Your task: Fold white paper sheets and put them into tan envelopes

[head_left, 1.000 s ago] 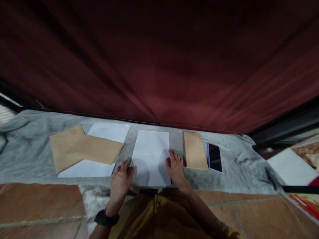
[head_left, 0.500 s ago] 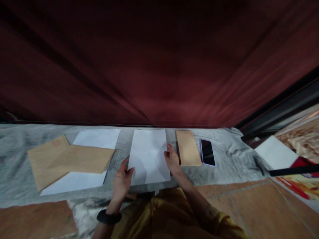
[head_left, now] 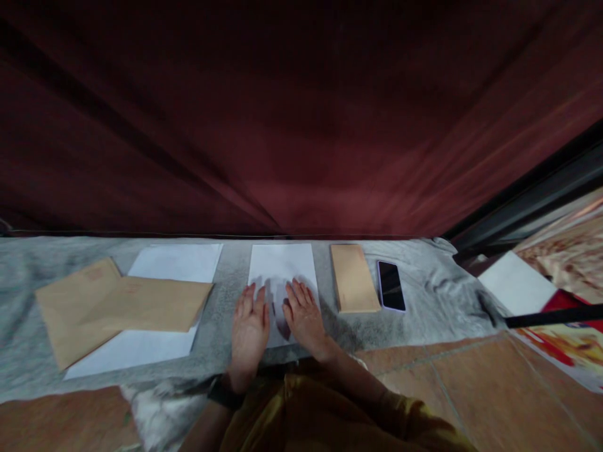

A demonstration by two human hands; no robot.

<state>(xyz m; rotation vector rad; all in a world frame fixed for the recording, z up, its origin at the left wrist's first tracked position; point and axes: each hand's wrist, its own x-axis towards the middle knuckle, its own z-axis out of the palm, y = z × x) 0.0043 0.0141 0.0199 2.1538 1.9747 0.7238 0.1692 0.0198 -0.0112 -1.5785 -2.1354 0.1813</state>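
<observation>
A white sheet of paper (head_left: 282, 260) lies flat on the grey cloth in front of me. My left hand (head_left: 249, 323) is over its left edge, palm down with the fingers stretched out. Over the right part of the same sheet is my right hand (head_left: 304, 317), its fingers also extended and slightly spread. Neither hand grips anything; whether the palms press on the paper is hard to tell. Just right of the sheet rests a brown envelope stack (head_left: 355, 279).
Beyond the envelopes is a phone (head_left: 391, 285) with a purple edge. To the left, two brown envelopes (head_left: 155, 304) overlap white papers (head_left: 174, 260). Grey cloth (head_left: 433, 301) covers the surface, a dark red curtain (head_left: 301, 157) hangs behind, and a dark bar (head_left: 556, 316) juts in at right.
Both hands have let go of the sheet's side edges and moved inward over it, palms down with fingers extended. The sheet now lies flat on the cloth.
</observation>
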